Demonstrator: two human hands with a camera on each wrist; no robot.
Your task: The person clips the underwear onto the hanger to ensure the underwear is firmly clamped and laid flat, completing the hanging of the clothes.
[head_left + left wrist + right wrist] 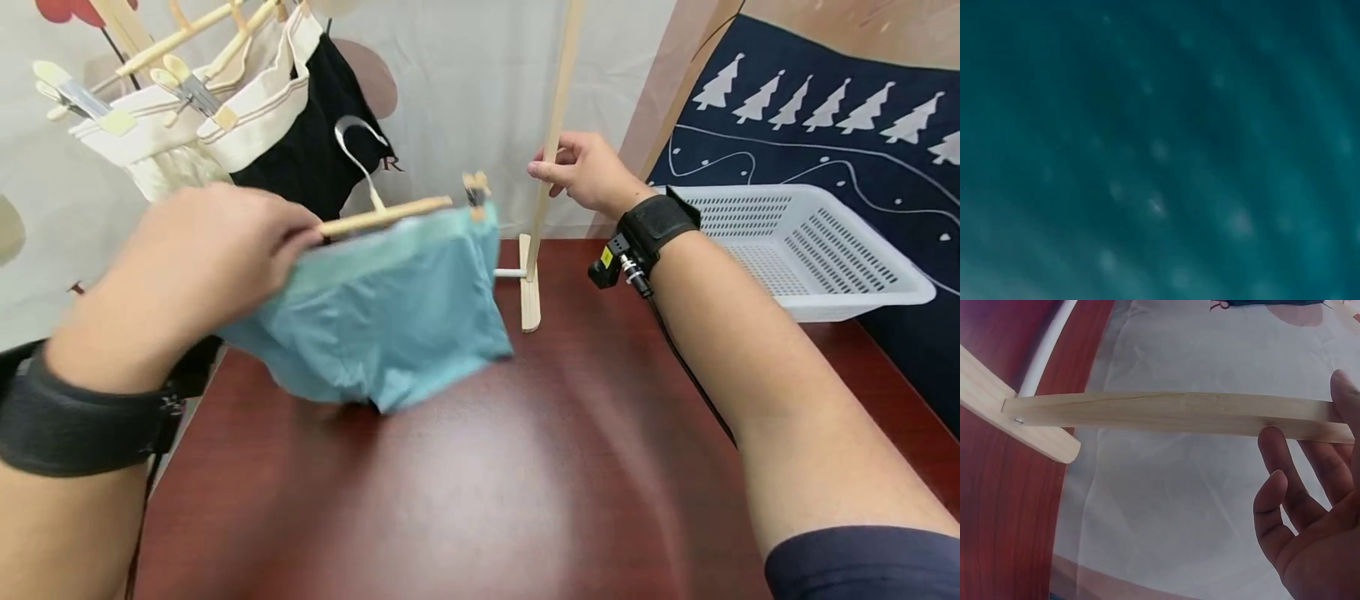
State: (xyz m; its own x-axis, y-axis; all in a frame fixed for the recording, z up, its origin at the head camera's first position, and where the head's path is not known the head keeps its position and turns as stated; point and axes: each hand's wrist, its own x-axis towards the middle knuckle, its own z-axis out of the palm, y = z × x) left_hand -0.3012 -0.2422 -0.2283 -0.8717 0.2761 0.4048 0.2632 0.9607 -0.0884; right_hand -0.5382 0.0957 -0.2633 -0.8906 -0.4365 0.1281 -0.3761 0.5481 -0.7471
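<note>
My left hand (213, 250) grips the left end of a wooden clip hanger (390, 214), blurred by motion. Light blue shorts (390, 317) hang from the hanger above the table, with a clip (475, 190) at the right corner. Teal fabric (1160, 150) fills the left wrist view, and the hand itself is hidden there. My right hand (581, 171) holds the upright wooden post (555, 125) of the drying rack between thumb and fingertips. In the right wrist view the post (1179, 412) runs across the frame, and my fingers (1297, 506) curl beside it.
A cream garment (172, 150) and a black one (315, 142) hang on other hangers at the upper left. The rack's foot (529, 292) stands on the red-brown table (525, 467). A white slotted basket (825, 242) sits at the right, against a dark blue tree-patterned cloth (825, 125).
</note>
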